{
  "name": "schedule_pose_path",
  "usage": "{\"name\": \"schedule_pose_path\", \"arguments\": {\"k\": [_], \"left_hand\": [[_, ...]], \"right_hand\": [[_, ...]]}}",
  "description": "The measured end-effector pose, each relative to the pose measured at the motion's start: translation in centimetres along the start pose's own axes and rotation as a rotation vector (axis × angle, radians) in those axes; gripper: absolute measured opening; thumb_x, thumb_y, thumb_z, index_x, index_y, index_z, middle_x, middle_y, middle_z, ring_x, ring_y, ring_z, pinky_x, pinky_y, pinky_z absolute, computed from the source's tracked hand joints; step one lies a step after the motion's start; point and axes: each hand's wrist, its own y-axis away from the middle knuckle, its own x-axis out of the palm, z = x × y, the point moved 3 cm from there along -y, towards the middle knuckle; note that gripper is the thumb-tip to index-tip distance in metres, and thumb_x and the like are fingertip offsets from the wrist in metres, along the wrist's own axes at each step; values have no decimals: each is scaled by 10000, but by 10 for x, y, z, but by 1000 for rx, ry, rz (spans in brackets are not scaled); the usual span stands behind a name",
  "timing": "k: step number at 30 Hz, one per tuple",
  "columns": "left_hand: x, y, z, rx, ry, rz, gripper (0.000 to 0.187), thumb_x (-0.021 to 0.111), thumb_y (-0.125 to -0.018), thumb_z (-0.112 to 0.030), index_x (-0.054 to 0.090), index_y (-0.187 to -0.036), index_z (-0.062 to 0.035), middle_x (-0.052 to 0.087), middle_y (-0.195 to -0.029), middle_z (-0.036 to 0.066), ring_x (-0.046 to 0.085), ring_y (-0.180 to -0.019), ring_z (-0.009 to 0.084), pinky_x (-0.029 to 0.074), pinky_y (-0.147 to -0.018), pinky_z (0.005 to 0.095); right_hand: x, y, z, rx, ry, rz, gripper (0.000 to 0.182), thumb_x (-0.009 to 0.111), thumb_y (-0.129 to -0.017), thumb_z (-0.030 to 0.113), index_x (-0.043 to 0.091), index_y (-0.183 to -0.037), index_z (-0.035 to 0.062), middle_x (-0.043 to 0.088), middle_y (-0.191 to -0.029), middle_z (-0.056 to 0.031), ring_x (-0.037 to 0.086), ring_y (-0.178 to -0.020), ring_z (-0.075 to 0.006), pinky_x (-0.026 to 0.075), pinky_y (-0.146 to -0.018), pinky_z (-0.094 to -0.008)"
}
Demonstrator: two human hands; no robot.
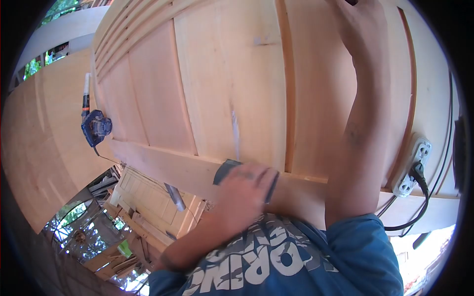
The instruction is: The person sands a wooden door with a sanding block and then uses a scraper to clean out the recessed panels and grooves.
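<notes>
Blue T-shirt [266, 261] cloth, printed with big pale letters, lies nearest the camera in the head view, just short of the near rail [163, 158] of a panelled wooden door [313, 89]. Directly ahead of the chest, the person's left hand [244, 190] grips a dark sheet, probably sandpaper [223, 171], fingers curled over it and slightly blurred. That sheet sits under the palm on the near rail, its far-left corner reaching the line where rail meets middle panel [224, 74]. Its long side appears to run left to right, roughly with the rail. Of the two, the left hand is the one at the sheet; the right hand [363, 12] is well apart, stretched to the far side beyond a long forearm and cut by the frame, so whether it grasps anything cannot be told.

Edges bound the left hand's room: the rail's near edge drops off close to the body, while raised strips running near to far border the middle panel left and right. Beyond the sheet, bare wood extends to the far side, with slats [131, 37] at far left. On the right, a power strip [411, 160] with a black plug [417, 172] rests on the door, outside the right arm. At left, a blue power tool [94, 129] stands by the door's end.
</notes>
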Motion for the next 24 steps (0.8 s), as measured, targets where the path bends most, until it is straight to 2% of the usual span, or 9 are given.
{"name": "schedule_pose_path", "arguments": {"k": [4,7,8,10,16,19,20,22,24], "left_hand": [[-20,47,96,-209,-133,-112,484,621,-625,46,626,-1101,-41,636,-1036,168,607,-990,372,494,-867,451],[-11,35,77,-144,-66,-127,491,593,-618,86,621,-1098,-16,635,-1041,172,608,-985,375,499,-861,449],[-6,24,46,-9,147,-81,465,638,-631,34,624,-1092,-21,632,-1048,173,612,-980,358,503,-858,450],[2,-10,-26,92,0,2,443,688,-644,-42,634,-1083,-40,633,-1064,153,616,-973,338,501,-867,440],[-17,39,75,-202,-124,-77,421,647,-645,-39,649,-1066,-28,650,-1027,153,601,-968,376,478,-876,463],[-9,30,55,-142,-79,-90,439,619,-624,-7,645,-1062,-2,648,-1030,160,596,-972,386,477,-872,472],[1,19,31,-40,20,-32,344,568,-775,-106,634,-1105,-34,641,-1079,137,595,-1055,307,464,-913,434],[7,-14,-41,78,30,-31,410,665,-644,-46,653,-1053,-17,650,-1011,155,603,-980,354,469,-891,468],[8,-6,-24,16,-19,-34,390,665,-661,-55,661,-1050,-36,655,-1002,146,607,-977,342,469,-894,461]], "right_hand": [[-3,0,10,92,10,18,301,692,-842,249,652,-891,-45,635,-718,-90,589,-644,-148,474,-588,-305],[-3,1,15,110,-24,29,313,687,-844,257,656,-905,-49,645,-733,-102,604,-662,-162,483,-602,-312],[-5,1,15,91,-33,31,319,685,-844,261,657,-912,-50,649,-740,-108,611,-671,-170,487,-609,-316],[-4,5,11,29,-10,43,334,684,-844,270,660,-927,-52,657,-758,-125,626,-698,-190,495,-630,-327],[3,2,8,26,22,50,361,689,-831,285,660,-952,-54,673,-807,-166,650,-769,-233,511,-698,-353],[13,-1,-4,-69,10,35,358,686,-830,279,658,-951,-57,676,-817,-169,654,-784,-236,514,-707,-353],[12,-3,-4,-67,0,30,354,686,-830,275,658,-950,-56,676,-817,-170,654,-786,-237,514,-707,-353],[13,2,-2,-52,-27,40,344,685,-830,267,657,-949,-55,676,-816,-170,656,-788,-238,515,-707,-352],[9,1,5,-29,-19,32,338,689,-830,261,657,-948,-54,677,-818,-172,655,-787,-240,515,-709,-349]]}}
